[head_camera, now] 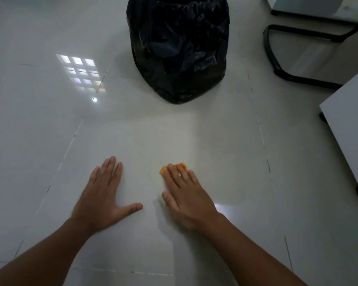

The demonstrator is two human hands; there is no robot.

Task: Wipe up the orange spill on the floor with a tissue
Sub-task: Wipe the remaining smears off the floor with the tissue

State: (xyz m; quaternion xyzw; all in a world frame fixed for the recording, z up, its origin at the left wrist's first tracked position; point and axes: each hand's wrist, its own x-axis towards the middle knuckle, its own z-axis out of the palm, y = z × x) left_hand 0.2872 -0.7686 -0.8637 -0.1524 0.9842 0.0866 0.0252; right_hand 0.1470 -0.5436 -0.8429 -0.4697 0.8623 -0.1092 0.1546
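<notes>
My right hand [186,193] lies flat on the glossy white floor tiles, fingers pressing down on an orange-stained tissue [164,169]. Only the tissue's orange edges show, past my fingertips and beside my index finger; the rest is hidden under the hand. A faint wet smear shows on the tile just left of my right thumb. No separate orange puddle is visible. My left hand [103,195] rests flat on the floor to the left, fingers together, thumb spread out, holding nothing.
A bin lined with a black plastic bag [179,48] stands on the floor straight ahead. A black tubular chair base [277,65] is at the upper right. A white cabinet on casters [351,131] stands at the right edge.
</notes>
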